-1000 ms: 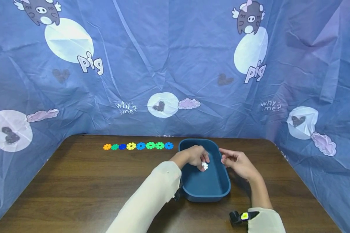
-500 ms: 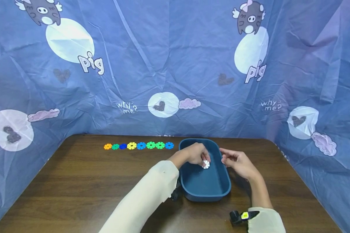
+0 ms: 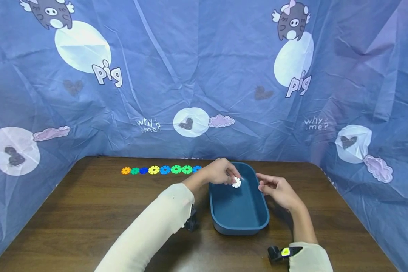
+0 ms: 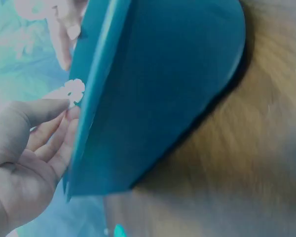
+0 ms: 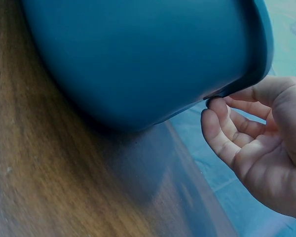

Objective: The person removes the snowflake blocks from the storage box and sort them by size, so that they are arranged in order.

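My left hand [image 3: 221,172] pinches a white snowflake disc [image 3: 236,183] between thumb and fingertips, above the far part of a dark blue plastic bin [image 3: 239,228]. In the left wrist view, the same notched white disc [image 4: 75,90] shows beyond the bin's rim. At the bin's right side, my right hand [image 3: 279,192] holds the rim with thumb and bent fingers. The right wrist view shows the fingertips [image 5: 212,123] close under the rim, against the bin's outer wall. The thumb's tip is hidden behind the rim there.
Several coloured snowflake discs [image 3: 153,170] lie in a row along the back of the wooden table [image 3: 88,211], left of the bin. My left forearm passes over the table, its hand near the row's right end. A blue printed cloth [image 3: 197,83] hangs behind the table.
My left hand, with the white disc pinched in it, has risen and moved up and left, toward the bin's far left rim. The right hand stays at the rim.
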Demonstrator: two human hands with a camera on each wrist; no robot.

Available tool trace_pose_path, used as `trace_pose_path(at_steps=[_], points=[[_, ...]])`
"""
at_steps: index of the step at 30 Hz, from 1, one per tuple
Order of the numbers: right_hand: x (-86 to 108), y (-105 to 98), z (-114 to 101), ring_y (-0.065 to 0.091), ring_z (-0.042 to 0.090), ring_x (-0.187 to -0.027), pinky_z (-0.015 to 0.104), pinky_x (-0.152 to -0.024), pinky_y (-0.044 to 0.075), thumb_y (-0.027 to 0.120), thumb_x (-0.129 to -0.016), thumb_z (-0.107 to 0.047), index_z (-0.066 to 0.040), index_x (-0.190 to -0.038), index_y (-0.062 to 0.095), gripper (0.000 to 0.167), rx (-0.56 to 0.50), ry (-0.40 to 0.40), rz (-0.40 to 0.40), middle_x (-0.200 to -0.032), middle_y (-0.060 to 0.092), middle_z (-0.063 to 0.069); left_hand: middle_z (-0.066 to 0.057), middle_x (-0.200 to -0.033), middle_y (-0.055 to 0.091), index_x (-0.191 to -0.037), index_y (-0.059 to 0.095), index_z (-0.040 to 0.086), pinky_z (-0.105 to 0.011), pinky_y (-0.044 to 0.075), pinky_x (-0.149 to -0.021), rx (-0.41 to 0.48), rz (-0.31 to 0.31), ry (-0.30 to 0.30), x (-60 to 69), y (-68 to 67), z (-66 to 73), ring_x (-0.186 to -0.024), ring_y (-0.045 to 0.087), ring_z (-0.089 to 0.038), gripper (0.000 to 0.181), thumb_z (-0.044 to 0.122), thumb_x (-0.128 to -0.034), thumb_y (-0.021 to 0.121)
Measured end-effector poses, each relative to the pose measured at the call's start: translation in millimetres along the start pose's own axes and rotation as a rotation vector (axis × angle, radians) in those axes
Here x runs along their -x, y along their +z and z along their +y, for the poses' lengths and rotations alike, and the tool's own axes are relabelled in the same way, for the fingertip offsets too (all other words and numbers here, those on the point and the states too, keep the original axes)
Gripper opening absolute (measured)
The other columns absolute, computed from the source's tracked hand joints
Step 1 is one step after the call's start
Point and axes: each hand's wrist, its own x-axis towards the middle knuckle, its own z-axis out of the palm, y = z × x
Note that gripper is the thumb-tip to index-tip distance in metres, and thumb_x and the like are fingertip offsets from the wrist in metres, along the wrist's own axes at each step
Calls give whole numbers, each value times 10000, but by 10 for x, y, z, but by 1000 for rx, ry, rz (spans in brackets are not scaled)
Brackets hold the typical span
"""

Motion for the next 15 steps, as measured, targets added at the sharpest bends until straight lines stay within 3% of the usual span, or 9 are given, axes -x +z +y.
trace_pose_path(at_steps=[5, 15], points=[[6, -10, 7, 665, 188, -991, 410, -849, 603, 593, -1032, -65, 48, -1458, 517, 447, 3, -1, -7, -1150, 690, 222, -36, -845, 745, -1066, 777, 22, -229, 556, -649, 4, 50, 1, 147, -228, -74, -707, 683, -134, 140, 15, -937, 723], [11, -2, -2, 667, 165, -984, 401, -848, 605, 595, -1030, -61, 39, -1452, 530, 439, 10, 3, -1, -1165, 688, 224, -64, -940, 767, -1086, 776, 26, -276, 575, -752, -53, 125, -79, 564, -825, -336, -830, 721, -155, 158, 42, -944, 707]])
